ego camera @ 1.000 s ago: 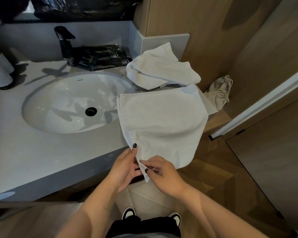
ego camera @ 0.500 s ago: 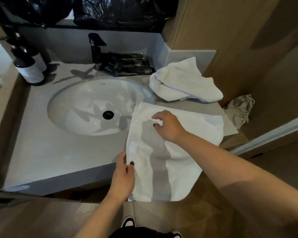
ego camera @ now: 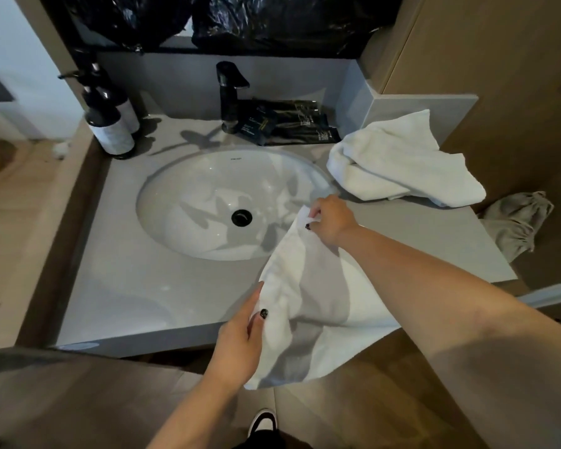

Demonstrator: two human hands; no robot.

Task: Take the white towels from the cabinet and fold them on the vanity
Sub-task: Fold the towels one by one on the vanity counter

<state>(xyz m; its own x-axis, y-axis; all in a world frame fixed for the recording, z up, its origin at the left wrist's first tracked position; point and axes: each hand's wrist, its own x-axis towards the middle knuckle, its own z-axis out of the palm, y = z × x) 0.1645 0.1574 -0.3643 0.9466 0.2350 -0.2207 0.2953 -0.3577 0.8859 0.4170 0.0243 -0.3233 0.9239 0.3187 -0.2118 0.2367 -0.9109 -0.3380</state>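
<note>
Stretching white towel (ego camera: 308,306) between both pinching hands (ego camera: 240,345)

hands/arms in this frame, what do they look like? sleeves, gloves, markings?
Two bare forearms, no sleeves in view, no gloves, no watch, rings or bands visible. Left hand has a dark, near-black polished thumbnail. Right hand shows the same dark polish on one visible nail. No other markings can be seen.

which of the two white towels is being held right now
The near towel draped over the vanity's front edge: left hand and right hand both pinch it. The crumpled towel lies untouched.
</note>
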